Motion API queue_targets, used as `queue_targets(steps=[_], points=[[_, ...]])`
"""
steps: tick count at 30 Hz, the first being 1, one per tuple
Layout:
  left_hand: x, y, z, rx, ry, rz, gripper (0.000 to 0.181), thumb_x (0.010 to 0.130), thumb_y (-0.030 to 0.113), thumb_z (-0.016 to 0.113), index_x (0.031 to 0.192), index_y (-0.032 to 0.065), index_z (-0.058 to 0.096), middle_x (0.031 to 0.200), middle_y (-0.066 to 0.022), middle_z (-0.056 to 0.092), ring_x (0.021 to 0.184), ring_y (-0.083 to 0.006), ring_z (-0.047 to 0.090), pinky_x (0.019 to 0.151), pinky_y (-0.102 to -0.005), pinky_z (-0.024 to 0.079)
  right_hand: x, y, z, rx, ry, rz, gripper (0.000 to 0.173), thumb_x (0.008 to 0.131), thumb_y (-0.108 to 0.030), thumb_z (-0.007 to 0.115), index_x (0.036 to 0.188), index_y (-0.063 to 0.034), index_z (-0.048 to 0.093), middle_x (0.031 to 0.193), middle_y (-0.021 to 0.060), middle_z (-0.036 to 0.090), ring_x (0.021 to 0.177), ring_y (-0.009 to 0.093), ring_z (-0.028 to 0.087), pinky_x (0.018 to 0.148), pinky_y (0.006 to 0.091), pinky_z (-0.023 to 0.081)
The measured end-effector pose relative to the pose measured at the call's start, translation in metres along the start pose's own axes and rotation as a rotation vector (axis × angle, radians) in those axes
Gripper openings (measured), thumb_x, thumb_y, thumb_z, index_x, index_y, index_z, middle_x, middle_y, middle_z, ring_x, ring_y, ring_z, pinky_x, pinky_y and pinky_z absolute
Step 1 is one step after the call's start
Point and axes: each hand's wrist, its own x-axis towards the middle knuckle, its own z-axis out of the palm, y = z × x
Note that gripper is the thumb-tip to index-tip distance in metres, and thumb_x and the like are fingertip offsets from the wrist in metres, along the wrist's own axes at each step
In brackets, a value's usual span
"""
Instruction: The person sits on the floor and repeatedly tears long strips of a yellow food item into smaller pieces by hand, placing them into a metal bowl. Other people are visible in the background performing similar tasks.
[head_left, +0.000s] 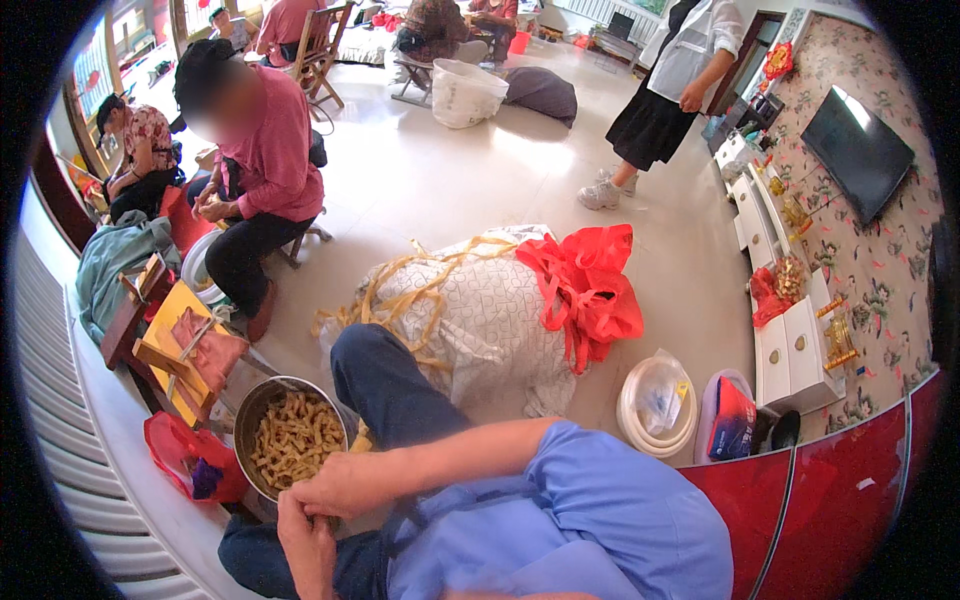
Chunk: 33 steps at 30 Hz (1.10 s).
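My left hand (306, 534) and my right hand (337, 484) meet low in the picture, at the near rim of a metal pot (251, 405). Their fingers come together; whatever lies between them is hidden. Inside the pot are many short, light brown twisted pieces (296, 439), which I cannot name surely. A pale yellow piece (361, 436) shows between the pot and my raised knee. Past my knee lies a large white patterned cloth bundle (487, 307) with yellow strips (427, 292) across it and a red bag (592, 289) on its right.
Left of the pot stand a red bag (187, 457) and a wooden stool (176, 352) with cloth tied on. White tubs (652, 409) stand at right, by a cabinet (799, 352). A seated person (277, 142) works at the left; another person (660, 97) stands farther back.
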Motion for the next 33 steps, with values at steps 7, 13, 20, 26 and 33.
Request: queue_targets(steps=[7,13,20,26,33], points=[[-0.037,0.037,-0.051,0.037,-0.728,-0.045,0.021,0.100,0.022,0.058,0.107,0.0045,0.069,0.100,-0.0205,0.072,0.089,-0.0341,0.067,0.077,-0.0450,0.050,-0.024,-0.010,-0.001,0.131,-0.407,-0.177,0.039,0.094,-0.035,0.054,0.072,-0.0061,0.066,0.066,0.0195,0.064,0.065,0.042,0.065,0.060,0.0516,0.052],[-0.108,0.007,-0.067,0.067,-0.306,-0.117,0.016,0.095,0.016,0.061,0.089,0.0021,0.067,0.073,-0.0070,0.060,0.069,-0.0208,0.056,0.063,-0.0374,0.046,-0.027,-0.050,-0.027,0.172,-0.430,-0.330,0.043,0.093,-0.036,0.057,0.064,-0.0045,0.062,0.061,0.0193,0.062,0.063,0.046,0.061,0.058,0.0537,0.049],[-0.052,0.056,-0.110,-0.129,-0.470,-0.047,0.022,0.095,0.017,0.060,0.077,0.0058,0.062,0.071,-0.0048,0.060,0.064,-0.0172,0.054,0.057,-0.0333,0.044,-0.023,-0.048,-0.046,0.322,-0.409,-0.175,0.042,0.099,-0.037,0.053,0.079,-0.0013,0.061,0.071,0.0220,0.063,0.070,0.045,0.061,0.061,0.0512,0.048],[-0.071,-0.020,-0.130,-0.853,0.134,-0.081,0.017,0.097,0.019,0.067,0.092,0.0026,0.064,0.082,-0.0090,0.064,0.073,-0.0165,0.059,0.063,-0.0280,0.047,-0.004,-0.058,-0.077,0.751,-0.301,-0.172,0.032,0.104,-0.029,0.053,0.090,-0.0024,0.063,0.073,0.0120,0.060,0.063,0.026,0.059,0.059,0.0360,0.046],[-0.041,0.022,-0.047,-0.562,0.043,0.234,0.022,0.101,0.020,0.057,0.107,-0.0011,0.061,0.087,-0.0080,0.059,0.072,-0.0145,0.052,0.066,-0.0268,0.044,0.009,-0.053,-0.060,0.448,-0.144,-0.261,0.025,0.103,-0.021,0.049,0.122,-0.0059,0.056,0.080,0.0126,0.060,0.071,0.029,0.062,0.062,0.0412,0.049]])
